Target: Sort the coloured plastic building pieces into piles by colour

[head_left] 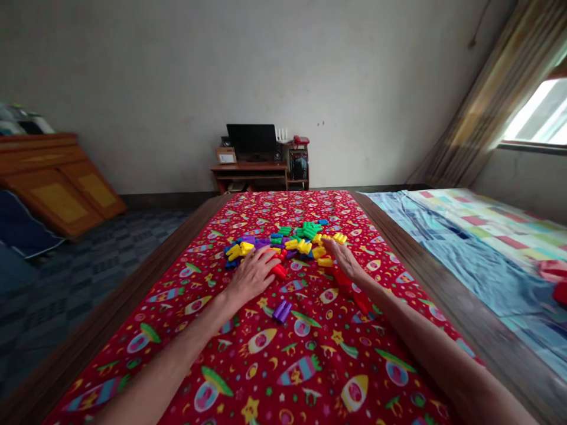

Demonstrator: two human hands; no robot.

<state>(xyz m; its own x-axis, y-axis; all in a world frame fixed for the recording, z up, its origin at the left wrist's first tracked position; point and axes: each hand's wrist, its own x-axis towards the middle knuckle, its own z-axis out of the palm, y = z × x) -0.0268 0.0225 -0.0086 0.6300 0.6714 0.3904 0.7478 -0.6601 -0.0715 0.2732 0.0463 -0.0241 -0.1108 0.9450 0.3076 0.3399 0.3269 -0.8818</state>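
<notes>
Nearest on the counter (pixel 121 301), over its rocket-print tablecloth (pixel 181 354), a purple tube block (pixel 282 311) lies apart, its tubes seeming to run away from the person and slightly rightward. Beyond it, red tube blocks (pixel 362 304) slant past the right forearm (pixel 407 316), their line's long axis running from near right to far left. The left hand (pixel 252 273), fingers spread, covers part of the mixed pile (pixel 262 242); the right hand (pixel 346 261), fingers extended, borders yellow tube blocks (pixel 325 261). Neither shows a grip, though the undersides are hidden. Low palms and light, even pressure would likely keep loose pieces from scattering. Farther off, green tube blocks (pixel 310 229) point at mixed angles.
</notes>
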